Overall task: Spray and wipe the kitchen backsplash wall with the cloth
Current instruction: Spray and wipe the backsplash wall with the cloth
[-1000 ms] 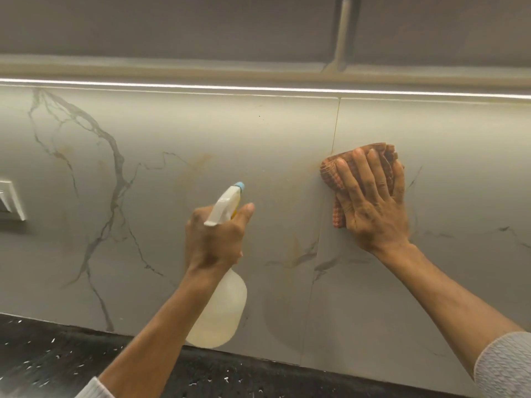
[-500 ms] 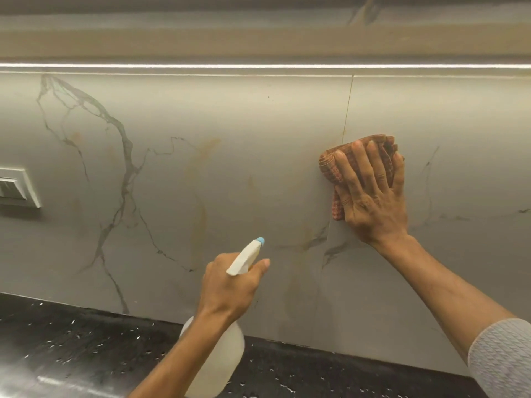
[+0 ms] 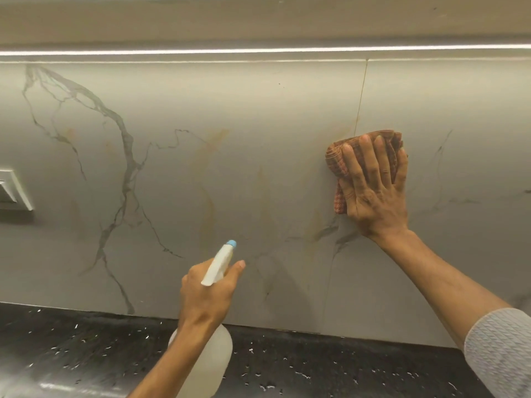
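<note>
Right hand (image 3: 376,196) presses cloth (image 3: 337,162) flat on backsplash (image 3: 230,110); left hand (image 3: 205,294) grips spray bottle (image 3: 219,264) above countertop (image 3: 71,346).

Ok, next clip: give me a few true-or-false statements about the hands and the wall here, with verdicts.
1. The right hand presses an orange checked cloth flat against the backsplash wall. True.
2. The left hand holds a sponge. False: it grips a spray bottle.
3. The bottle's nozzle tip is red. False: it is blue.
4. A switch plate sits at the wall's far left. True.
</note>
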